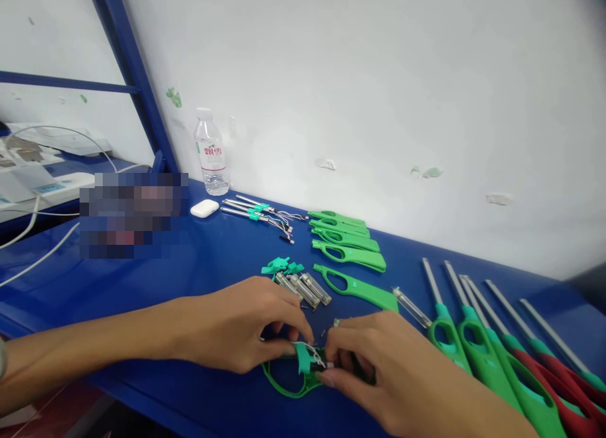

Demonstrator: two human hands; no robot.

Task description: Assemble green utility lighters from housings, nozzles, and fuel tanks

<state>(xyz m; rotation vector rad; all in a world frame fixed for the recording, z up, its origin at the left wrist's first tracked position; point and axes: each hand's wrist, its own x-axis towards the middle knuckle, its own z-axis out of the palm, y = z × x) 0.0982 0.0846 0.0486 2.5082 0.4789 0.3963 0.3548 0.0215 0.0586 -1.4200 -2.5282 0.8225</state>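
Note:
Near the table's front edge lies a green lighter shell (288, 387), with a teal trigger piece (303, 357) and thin wires at it. My left hand (246, 324) comes from the left, thumb and fingers closed at the teal piece's left side. From the right, my right hand (379, 368) pinches a small black part with wires (318, 366) at the shell. Just behind my hands are clear fuel tanks (305, 290), a few small screws and loose teal triggers (279, 265).
Green shells (353, 256) lie behind, beside metal rods with wires (255, 211). Several long-necked green and red lighters (492, 356) fill the right side. A water bottle (211, 154) and white case (204, 208) stand at the back left; cables (42, 261) run at far left.

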